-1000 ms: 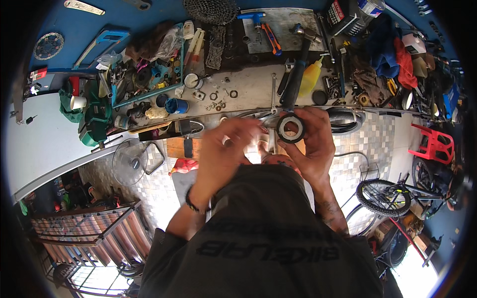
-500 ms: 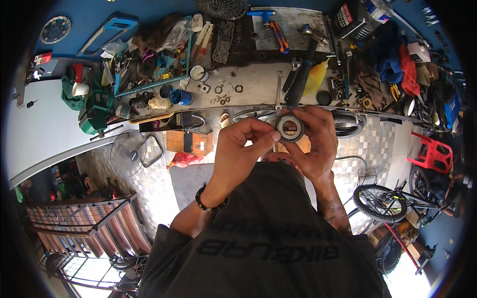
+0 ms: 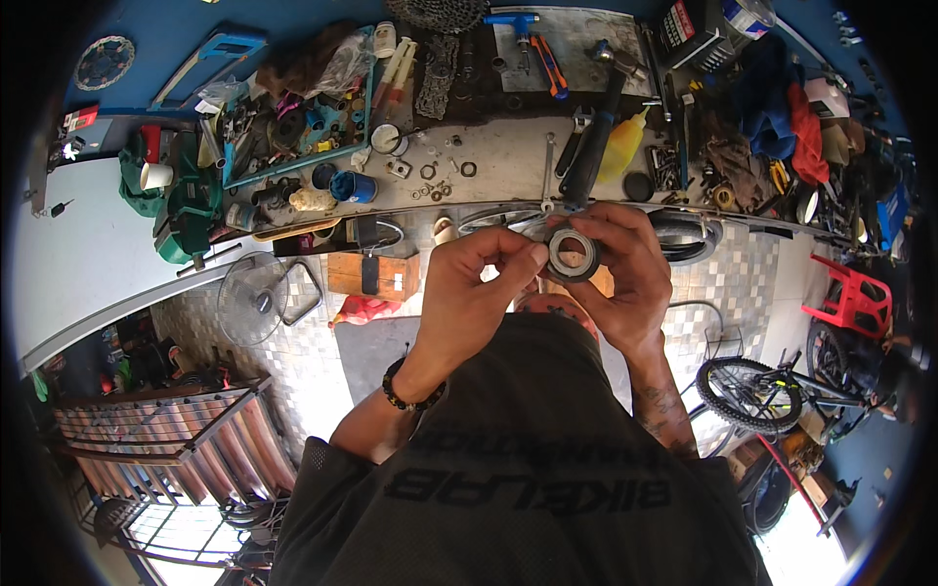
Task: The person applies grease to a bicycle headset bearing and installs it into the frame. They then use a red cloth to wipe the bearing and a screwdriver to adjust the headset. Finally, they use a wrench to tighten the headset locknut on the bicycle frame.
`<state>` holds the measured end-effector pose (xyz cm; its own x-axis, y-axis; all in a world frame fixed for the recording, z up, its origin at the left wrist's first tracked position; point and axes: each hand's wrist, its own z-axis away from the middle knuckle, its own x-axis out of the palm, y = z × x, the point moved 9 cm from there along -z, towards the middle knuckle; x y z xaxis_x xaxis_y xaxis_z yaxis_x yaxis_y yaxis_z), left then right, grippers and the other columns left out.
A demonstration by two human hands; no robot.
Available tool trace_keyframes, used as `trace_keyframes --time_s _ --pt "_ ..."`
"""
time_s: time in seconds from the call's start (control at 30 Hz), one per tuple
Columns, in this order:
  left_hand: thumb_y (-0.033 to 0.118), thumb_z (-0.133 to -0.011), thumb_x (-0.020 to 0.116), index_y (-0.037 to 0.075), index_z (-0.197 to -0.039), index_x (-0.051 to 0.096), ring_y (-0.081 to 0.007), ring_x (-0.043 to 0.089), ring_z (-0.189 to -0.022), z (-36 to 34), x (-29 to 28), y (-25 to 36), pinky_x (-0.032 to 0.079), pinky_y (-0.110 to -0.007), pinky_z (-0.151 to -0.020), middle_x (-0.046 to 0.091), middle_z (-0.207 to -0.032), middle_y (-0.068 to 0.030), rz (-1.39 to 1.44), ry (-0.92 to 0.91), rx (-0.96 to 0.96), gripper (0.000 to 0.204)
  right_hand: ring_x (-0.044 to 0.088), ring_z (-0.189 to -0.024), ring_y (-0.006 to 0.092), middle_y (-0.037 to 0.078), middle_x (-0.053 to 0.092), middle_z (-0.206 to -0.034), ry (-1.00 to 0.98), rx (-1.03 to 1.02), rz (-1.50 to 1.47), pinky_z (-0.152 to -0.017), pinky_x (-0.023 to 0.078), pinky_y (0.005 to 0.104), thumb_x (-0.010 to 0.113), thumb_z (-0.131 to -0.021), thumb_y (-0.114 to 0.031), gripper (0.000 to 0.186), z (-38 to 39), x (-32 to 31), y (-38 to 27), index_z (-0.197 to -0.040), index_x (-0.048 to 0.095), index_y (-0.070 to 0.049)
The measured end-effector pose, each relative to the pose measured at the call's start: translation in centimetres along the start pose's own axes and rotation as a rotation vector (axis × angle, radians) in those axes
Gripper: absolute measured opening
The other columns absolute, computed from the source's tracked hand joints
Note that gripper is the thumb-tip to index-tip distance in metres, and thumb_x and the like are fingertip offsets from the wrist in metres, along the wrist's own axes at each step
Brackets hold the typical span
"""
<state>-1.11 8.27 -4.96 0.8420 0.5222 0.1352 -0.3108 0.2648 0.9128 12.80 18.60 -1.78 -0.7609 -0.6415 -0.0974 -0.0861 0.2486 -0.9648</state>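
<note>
A small black roll of tape (image 3: 573, 254) with a pale inner ring is held up in front of my chest. My right hand (image 3: 625, 273) wraps around its right side and grips it. My left hand (image 3: 479, 288) pinches at the roll's left edge with thumb and forefinger; a dark bead bracelet sits on that wrist. Behind the hands a bicycle wheel rim (image 3: 684, 232) lies along the front of the workbench (image 3: 508, 161).
The bench is crowded: a yellow squeeze bottle (image 3: 622, 146), a long black tool (image 3: 593, 146), washers, a blue cup (image 3: 354, 186), a blue tray of parts (image 3: 293, 117). A wooden box (image 3: 376, 275), a fan (image 3: 256, 298), a red stool (image 3: 860, 298) and a bicycle (image 3: 772, 391) stand on the tiled floor.
My left hand has come in from the left and closed its fingertips on the roll's edge. The right hand kept the roll almost still.
</note>
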Motion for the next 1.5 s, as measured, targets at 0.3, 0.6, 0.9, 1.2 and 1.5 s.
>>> trace_keyframes --time_s 0.3,0.6,0.9,1.2,1.5 --pt "0.023 -0.108 0.065 -0.002 -0.094 0.069 -0.0064 0.062 -0.073 -0.8 -1.1 0.2 0.048 -0.023 -0.065 0.07 -0.077 -0.0013 0.094 0.126 0.039 0.028 0.062 -0.131 0.0292 0.016 0.052 -0.14 -0.01 0.081 -0.208 -0.11 0.057 0.0392 0.08 -0.079 0.012 0.059 0.9 0.8 1.8 -0.136 0.063 0.003" --pt "0.046 -0.112 0.051 0.002 -0.136 0.057 -0.024 0.072 -0.111 0.8 2.1 -7.7 0.057 -0.036 -0.088 0.071 -0.122 -0.0121 0.597 -0.275 -0.385 0.05 0.055 -0.139 0.0247 0.013 0.053 -0.143 -0.068 0.271 -0.238 -0.104 0.06 0.0365 0.076 -0.08 0.013 0.061 3.0 1.6 4.3 -0.137 0.059 -0.004" --pt "0.042 -0.11 0.058 0.001 -0.138 0.056 -0.031 0.068 -0.12 1.1 3.8 -7.7 0.051 -0.043 -0.102 0.069 -0.127 -0.0154 0.799 -0.529 -0.262 0.05 0.059 -0.13 0.022 0.008 0.055 -0.138 -0.118 0.311 -0.135 -0.087 0.063 0.0307 0.082 -0.078 0.008 0.062 3.9 2.8 4.7 -0.134 0.063 -0.01" --pt "0.019 -0.106 0.067 0.002 -0.144 0.053 -0.0278 0.068 -0.121 1.2 2.1 -9.2 0.051 -0.042 -0.104 0.066 -0.134 -0.0136 0.724 -0.482 -0.264 0.045 0.063 -0.12 0.0306 0.01 0.063 -0.13 -0.239 0.079 0.24 -0.087 0.062 0.036 0.088 -0.073 0.003 0.059 2.7 3.0 2.8 -0.128 0.071 -0.01" --pt "0.019 -0.108 0.063 0.002 -0.135 0.062 -0.0246 0.07 -0.117 3.5 -1.9 -9.4 0.058 -0.037 -0.096 0.071 -0.123 -0.0129 0.672 -0.17 -0.173 0.032 0.063 -0.118 0.0303 0.008 0.064 -0.129 -0.431 0.089 0.138 -0.098 0.054 0.041 0.092 -0.074 -0.01 0.059 2.1 6.6 3.1 -0.129 0.072 -0.012"
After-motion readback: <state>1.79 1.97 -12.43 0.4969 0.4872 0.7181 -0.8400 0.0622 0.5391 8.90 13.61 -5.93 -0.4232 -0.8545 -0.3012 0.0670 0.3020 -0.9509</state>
